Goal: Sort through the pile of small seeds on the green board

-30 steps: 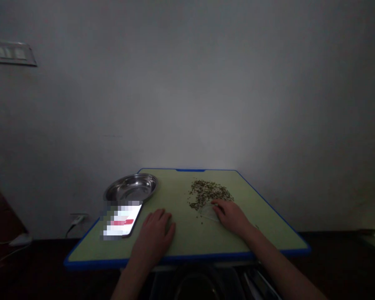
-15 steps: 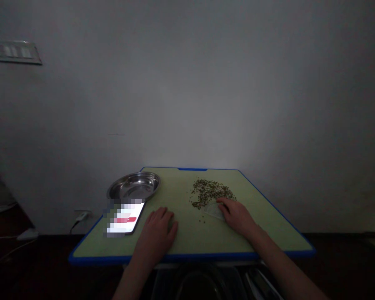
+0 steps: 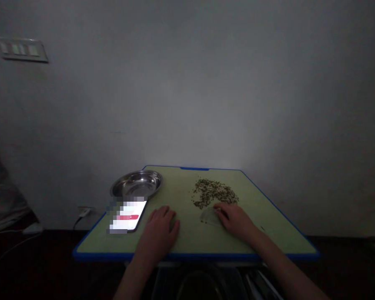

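Note:
My right hand [image 3: 234, 218] pinches a clear, half-round plastic piece [image 3: 211, 216], shaped like a protractor, against the tabletop. A few loose grains show at its near edge. Just beyond it lies a scattered heap of small brown-green grains or seeds [image 3: 214, 192]; their exact kind is too small to tell. My left hand [image 3: 159, 229] rests palm down on the table, fingers stretched out, holding nothing. It is nearest to a phone [image 3: 131, 218] with a lit screen, which lies to its left.
A shiny steel bowl [image 3: 137, 185] stands at the table's left, behind the phone. The pale green table [image 3: 181, 241] has a blue rim and stands against a grey wall [image 3: 187, 104]. A dark slender mark or bit [image 3: 263, 228] lies right of my right forearm.
My right hand has drawn the clear plastic piece slightly back toward me, away from the grain heap. The left hand stays in place. The whole view has shifted a little.

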The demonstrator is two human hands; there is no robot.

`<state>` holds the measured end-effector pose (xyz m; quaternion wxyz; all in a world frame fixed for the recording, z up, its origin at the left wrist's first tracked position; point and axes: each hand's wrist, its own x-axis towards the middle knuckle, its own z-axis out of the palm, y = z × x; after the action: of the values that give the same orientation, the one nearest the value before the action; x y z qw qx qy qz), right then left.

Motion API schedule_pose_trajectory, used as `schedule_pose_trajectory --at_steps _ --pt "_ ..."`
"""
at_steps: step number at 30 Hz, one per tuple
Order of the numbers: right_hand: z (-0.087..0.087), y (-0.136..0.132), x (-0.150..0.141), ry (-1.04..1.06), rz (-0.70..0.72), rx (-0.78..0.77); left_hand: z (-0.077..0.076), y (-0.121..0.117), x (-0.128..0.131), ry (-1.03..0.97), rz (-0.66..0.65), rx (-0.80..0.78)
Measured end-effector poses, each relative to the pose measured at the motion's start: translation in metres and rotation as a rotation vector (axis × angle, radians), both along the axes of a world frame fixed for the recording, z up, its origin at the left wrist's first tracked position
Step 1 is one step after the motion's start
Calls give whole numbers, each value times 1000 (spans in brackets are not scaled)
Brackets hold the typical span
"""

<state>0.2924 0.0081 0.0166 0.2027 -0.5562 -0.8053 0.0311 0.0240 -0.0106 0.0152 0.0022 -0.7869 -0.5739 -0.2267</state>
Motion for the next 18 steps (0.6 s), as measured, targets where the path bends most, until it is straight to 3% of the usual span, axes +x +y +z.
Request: schedule_pose_trajectory --at_steps 18 --pt "0 -40 -14 81 191 -104 -3 0 -1 -26 -4 6"
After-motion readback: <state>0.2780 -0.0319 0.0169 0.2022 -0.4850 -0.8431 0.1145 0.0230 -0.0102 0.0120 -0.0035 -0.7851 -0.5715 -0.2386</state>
